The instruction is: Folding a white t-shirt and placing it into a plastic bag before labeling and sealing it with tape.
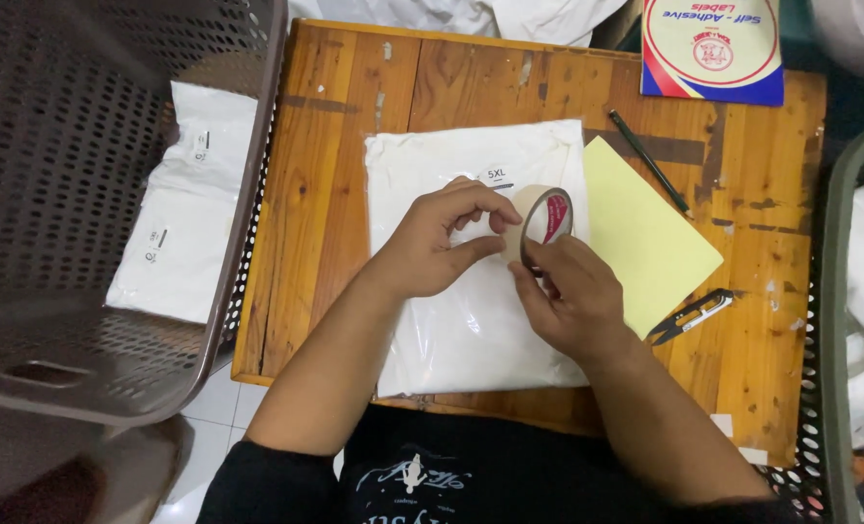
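Both hands grip a roll of tape (540,221) above a white plastic package (471,291) lying on the wooden desk (325,194). The left hand (437,243) pinches its edge; the right hand (570,296) clasps it from below. A yellow paper sheet (645,233) lies beside the package.

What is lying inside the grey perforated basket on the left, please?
Two white plastic-wrapped packages lie inside the basket, each bearing a small label. Their contents are hidden by the wrapping.

both hands meet: left hand (430,248) fingers pinched, right hand (572,301) curled.
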